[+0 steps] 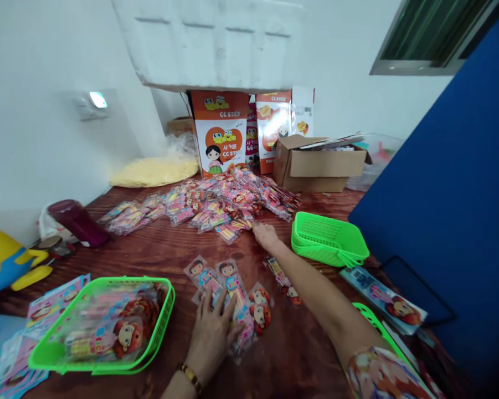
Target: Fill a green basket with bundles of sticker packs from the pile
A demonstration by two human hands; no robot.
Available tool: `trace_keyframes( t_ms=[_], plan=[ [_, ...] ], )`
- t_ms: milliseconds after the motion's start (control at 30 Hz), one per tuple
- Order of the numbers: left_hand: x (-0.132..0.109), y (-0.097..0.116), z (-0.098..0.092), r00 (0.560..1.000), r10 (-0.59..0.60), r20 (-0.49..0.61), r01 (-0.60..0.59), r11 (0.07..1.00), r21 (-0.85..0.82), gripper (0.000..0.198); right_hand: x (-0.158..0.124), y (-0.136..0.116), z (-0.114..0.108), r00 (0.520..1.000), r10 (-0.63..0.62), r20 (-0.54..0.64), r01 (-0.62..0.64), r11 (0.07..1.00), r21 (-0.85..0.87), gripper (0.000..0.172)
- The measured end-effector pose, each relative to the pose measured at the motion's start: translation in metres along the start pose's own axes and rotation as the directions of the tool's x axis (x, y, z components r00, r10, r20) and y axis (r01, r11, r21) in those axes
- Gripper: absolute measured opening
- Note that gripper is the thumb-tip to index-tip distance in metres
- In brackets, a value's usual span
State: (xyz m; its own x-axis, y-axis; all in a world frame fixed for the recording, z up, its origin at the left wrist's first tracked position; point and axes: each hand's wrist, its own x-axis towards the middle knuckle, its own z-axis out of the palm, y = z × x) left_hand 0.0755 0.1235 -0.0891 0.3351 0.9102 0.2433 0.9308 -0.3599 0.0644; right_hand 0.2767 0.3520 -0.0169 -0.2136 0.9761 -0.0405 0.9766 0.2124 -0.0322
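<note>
My left hand [211,332] lies with its fingers spread on clear packets [232,282] with cartoon figures, near the front middle of the table. My right hand [266,235] reaches forward to the near edge of a large heap of similar packets [232,199]; its fingers are curled at a packet with yellow sticks, and what they hold is too small to make out. Under my right forearm lies another packet [283,280]. To the left, a green basket [169,310] holds several packets [108,332].
Empty green baskets [330,238] sit nested on the right, near a blue panel [448,210]. An open carton [326,169] and orange boxes [222,138] stand at the back. A dark red bottle [78,223] and printed cards [19,354] are on the left.
</note>
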Motion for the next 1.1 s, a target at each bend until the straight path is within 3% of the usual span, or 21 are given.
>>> trace_keyframes(
  t_ms=[100, 200, 300, 367, 467, 567, 667, 767, 867, 967, 1033, 1100],
  plan=[
    [0.012, -0.002, -0.003, 1.0, -0.006, 0.007, 0.007, 0.999, -0.044, 0.053, -0.034, 0.007, -0.01, 0.999, -0.034, 0.021, 0.035, 0.998, -0.051, 0.039],
    [0.008, 0.003, -0.008, 1.0, -0.024, -0.02, 0.023, 0.997, -0.075, 0.052, -0.081, 0.005, -0.019, 0.997, -0.055, 0.046, 0.059, 0.995, -0.078, 0.041],
    [-0.012, 0.013, -0.019, 0.999, -0.016, -0.05, 0.009, 0.991, -0.135, 0.045, -0.139, -0.004, -0.015, 0.992, -0.113, 0.051, 0.116, 0.992, -0.052, 0.049],
    [-0.032, 0.014, -0.028, 0.996, -0.056, -0.076, 0.039, 0.979, -0.202, 0.038, -0.183, -0.009, -0.004, 0.974, -0.222, 0.035, 0.222, 0.975, 0.011, 0.053],
    [-0.064, 0.005, -0.041, 0.976, -0.202, -0.081, 0.166, 0.931, -0.325, 0.033, -0.246, -0.008, 0.018, 0.922, -0.387, 0.022, 0.383, 0.918, 0.102, 0.057],
    [-0.084, -0.006, -0.051, 0.941, -0.335, -0.058, 0.276, 0.854, -0.441, 0.025, -0.289, 0.0, 0.029, 0.886, -0.458, 0.075, 0.443, 0.882, 0.159, 0.063],
    [-0.078, -0.005, -0.056, 0.934, -0.356, -0.029, 0.285, 0.79, -0.543, 0.022, -0.301, 0.002, 0.019, 0.883, -0.455, 0.119, 0.416, 0.873, 0.253, 0.063],
    [-0.057, 0.009, -0.057, 0.939, -0.341, 0.047, 0.309, 0.775, -0.551, 0.031, -0.284, -0.009, 0.003, 0.939, -0.34, 0.059, 0.308, 0.903, 0.301, 0.047],
    [-0.043, 0.02, -0.056, 0.933, -0.353, 0.067, 0.346, 0.833, -0.431, 0.045, -0.261, -0.025, -0.002, 0.972, -0.223, 0.071, 0.197, 0.943, 0.27, 0.045],
    [-0.047, 0.02, -0.052, 0.958, -0.27, 0.098, 0.288, 0.904, -0.316, 0.051, -0.256, -0.033, 0.007, 0.98, -0.145, 0.135, 0.094, 0.94, 0.329, 0.041],
    [-0.056, 0.019, -0.048, 0.961, -0.244, 0.132, 0.272, 0.92, -0.281, 0.048, -0.267, -0.032, 0.019, 0.99, -0.024, 0.141, -0.044, 0.886, 0.461, 0.027],
    [-0.068, 0.02, -0.044, 0.958, -0.257, 0.128, 0.282, 0.925, -0.253, 0.049, -0.287, -0.027, 0.033, 0.971, 0.165, 0.175, -0.24, 0.711, 0.661, 0.025]
  ],
)
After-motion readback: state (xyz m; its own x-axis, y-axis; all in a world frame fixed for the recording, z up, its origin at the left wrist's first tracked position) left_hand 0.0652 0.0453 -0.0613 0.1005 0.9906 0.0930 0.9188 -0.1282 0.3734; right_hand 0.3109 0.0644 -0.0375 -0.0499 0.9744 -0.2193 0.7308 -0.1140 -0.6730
